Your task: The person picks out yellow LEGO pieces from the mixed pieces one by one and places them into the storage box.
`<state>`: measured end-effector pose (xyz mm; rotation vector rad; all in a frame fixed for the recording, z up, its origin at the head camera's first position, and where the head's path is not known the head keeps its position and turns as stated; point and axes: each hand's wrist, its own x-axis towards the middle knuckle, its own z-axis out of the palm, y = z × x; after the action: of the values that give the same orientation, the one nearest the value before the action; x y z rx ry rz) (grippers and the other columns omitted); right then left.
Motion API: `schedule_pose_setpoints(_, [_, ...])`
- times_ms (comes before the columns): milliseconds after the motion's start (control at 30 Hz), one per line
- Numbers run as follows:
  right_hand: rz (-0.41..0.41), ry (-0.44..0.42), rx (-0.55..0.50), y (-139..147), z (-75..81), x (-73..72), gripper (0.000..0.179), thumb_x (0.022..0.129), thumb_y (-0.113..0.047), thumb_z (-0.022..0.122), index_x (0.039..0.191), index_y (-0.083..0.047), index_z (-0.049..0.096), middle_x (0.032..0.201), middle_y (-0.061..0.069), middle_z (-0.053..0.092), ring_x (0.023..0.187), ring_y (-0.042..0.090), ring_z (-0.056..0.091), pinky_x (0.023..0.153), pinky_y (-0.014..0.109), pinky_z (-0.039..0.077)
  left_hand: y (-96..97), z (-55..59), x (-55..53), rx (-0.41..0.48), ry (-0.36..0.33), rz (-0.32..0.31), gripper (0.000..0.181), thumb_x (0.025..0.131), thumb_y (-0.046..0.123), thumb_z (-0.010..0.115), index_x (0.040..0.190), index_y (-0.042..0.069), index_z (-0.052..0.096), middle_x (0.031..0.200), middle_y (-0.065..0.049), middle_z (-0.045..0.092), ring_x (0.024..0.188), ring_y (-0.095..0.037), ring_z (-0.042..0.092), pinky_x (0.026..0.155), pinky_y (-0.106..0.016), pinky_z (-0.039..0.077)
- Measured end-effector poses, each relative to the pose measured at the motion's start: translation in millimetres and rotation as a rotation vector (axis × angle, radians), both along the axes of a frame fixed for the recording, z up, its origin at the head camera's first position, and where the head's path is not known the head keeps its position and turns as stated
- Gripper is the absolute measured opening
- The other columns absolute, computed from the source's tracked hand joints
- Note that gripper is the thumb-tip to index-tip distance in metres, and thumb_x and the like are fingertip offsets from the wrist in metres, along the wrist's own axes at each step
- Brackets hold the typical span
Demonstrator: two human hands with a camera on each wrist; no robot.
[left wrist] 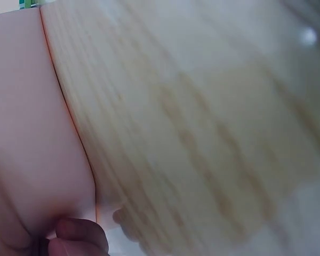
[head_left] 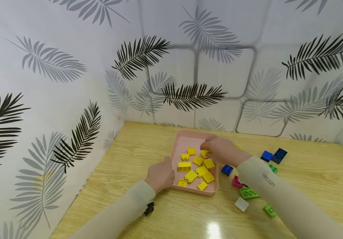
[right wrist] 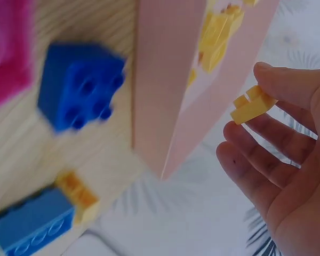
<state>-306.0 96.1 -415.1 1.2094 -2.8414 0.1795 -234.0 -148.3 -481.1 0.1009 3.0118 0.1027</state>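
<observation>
A shallow pink tray (head_left: 186,142) stands on the wooden table with several yellow toy building bricks (head_left: 184,166) scattered inside. My left hand (head_left: 161,174) is at its near left corner. The left wrist view has the thumb and a finger (left wrist: 81,234) pinching the tray's wall (left wrist: 40,122). Over the tray's right side, my right hand (head_left: 223,150) pinches a small yellow brick (right wrist: 252,105) between thumb and fingertips. Its other fingers (right wrist: 256,165) are spread below the brick.
Right of the tray lie a blue brick (head_left: 227,170), a magenta brick (head_left: 237,182), a white brick (head_left: 241,204) and green bricks (head_left: 249,193). Further back are another blue brick (head_left: 266,156) and a dark blue one (head_left: 279,155). A leaf-patterned curtain (head_left: 171,66) hangs behind the table.
</observation>
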Motion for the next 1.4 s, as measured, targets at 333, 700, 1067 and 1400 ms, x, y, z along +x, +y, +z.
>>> schedule_pose_setpoints(333, [0.085, 0.023, 0.073, -37.8, -9.4, 2.1, 0.028, 0.087, -0.016, 0.08, 0.115, -0.018, 0.076, 0.105, -0.003, 0.07, 0.095, 0.016, 0.062, 0.091, 0.035, 0.054, 0.8, -1.4, -0.7, -0.007, 0.03, -0.022, 0.053, 0.101, 0.03, 0.052, 0.142, -0.003, 0.042, 0.056, -0.003, 0.052, 0.044, -0.016, 0.05, 0.043, -0.032, 0.042])
schedule_pose_setpoints(700, [0.103, -0.059, 0.08, -54.0, -21.0, 4.1, 0.03, 0.085, -0.014, 0.08, 0.114, -0.017, 0.076, 0.105, -0.003, 0.069, 0.096, 0.017, 0.059, 0.09, 0.034, 0.053, -0.2, -1.6, 0.0, -0.01, 0.049, -0.019, 0.049, 0.101, 0.031, 0.054, 0.136, -0.002, 0.044, 0.056, -0.003, 0.052, 0.044, -0.016, 0.051, 0.043, -0.033, 0.044])
schedule_pose_setpoints(1067, [0.175, -0.065, 0.104, -64.4, -27.6, 9.9, 0.032, 0.087, -0.02, 0.08, 0.118, -0.016, 0.076, 0.103, -0.001, 0.068, 0.096, 0.015, 0.062, 0.091, 0.031, 0.054, -0.4, -2.3, -0.3, 0.006, 0.048, 0.002, 0.047, 0.1, 0.03, 0.056, 0.132, -0.001, 0.045, 0.058, -0.004, 0.053, 0.046, -0.016, 0.052, 0.044, -0.035, 0.045])
schedule_pose_setpoints(1400, [0.213, -0.007, 0.12, -69.4, -35.3, 11.4, 0.028, 0.088, -0.025, 0.079, 0.114, -0.019, 0.077, 0.101, -0.002, 0.066, 0.09, 0.012, 0.058, 0.087, 0.027, 0.054, -1.5, -5.9, -1.0, -0.006, 0.055, 0.006, 0.054, 0.099, 0.031, 0.057, 0.14, -0.001, 0.043, 0.059, -0.004, 0.053, 0.047, -0.015, 0.052, 0.046, -0.035, 0.046])
